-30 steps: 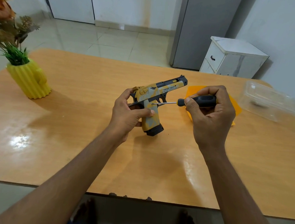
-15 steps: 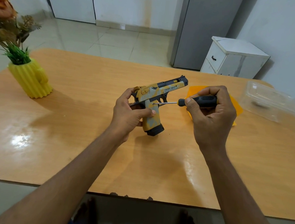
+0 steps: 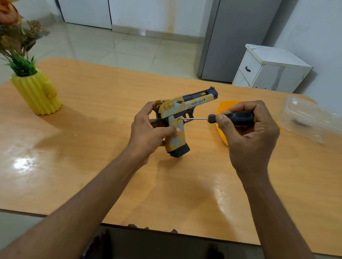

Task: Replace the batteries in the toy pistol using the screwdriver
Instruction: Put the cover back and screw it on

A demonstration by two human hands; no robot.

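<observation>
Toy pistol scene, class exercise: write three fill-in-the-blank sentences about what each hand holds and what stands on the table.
1. The right hand grips the ____ by its black handle.
2. The left hand holds the toy ____ by its grip.
3. At the table's left end stands a ____ vase.

Missing words: screwdriver; pistol; yellow

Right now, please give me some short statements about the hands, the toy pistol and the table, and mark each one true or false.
1. The left hand holds the toy pistol. True.
2. The right hand holds a hammer. False: it grips a screwdriver.
3. The screwdriver tip meets the pistol's grip. True.
4. The yellow pot stands at the table's right. False: at its left.
5. The clear plastic box lies on the floor. False: on the table.
</observation>
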